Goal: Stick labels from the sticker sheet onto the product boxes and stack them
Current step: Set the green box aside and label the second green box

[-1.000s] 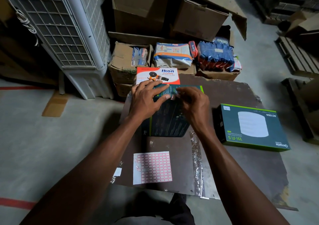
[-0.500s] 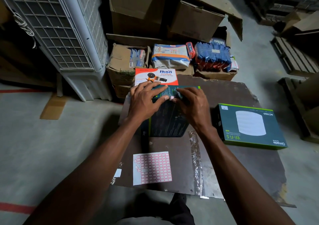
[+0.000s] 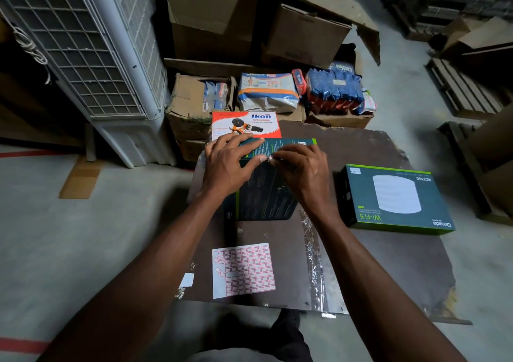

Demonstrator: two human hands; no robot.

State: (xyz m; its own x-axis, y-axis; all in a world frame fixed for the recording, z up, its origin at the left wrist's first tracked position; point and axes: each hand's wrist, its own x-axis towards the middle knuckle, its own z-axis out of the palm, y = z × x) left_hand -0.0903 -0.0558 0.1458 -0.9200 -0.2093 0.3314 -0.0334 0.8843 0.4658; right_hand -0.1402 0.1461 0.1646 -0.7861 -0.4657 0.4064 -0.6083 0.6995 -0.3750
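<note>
A dark green product box [image 3: 265,195] stands tilted on the brown board [image 3: 361,264], its top edge toward the far side. My left hand [image 3: 230,161] lies on its upper left with spread fingers, steadying it. My right hand [image 3: 302,170] pinches a small white label [image 3: 269,159] against the box, right by my left thumb tip. The sticker sheet [image 3: 243,270] with red-framed labels lies flat near the board's front edge. A second green Wi-Fi box [image 3: 394,198] lies flat to the right, with a small label on its far left corner.
An orange and white Ikon box [image 3: 245,124] lies behind the held box. Cartons with packets [image 3: 266,92] stand beyond the board. A grey air cooler [image 3: 91,56] is at the far left. A clear tape strip [image 3: 313,256] runs down the board. Wooden pallets [image 3: 463,95] lie right.
Both hands stay on the tilted box; the right fingers have shifted slightly with the label, still close to the left thumb. The view has moved a little.
</note>
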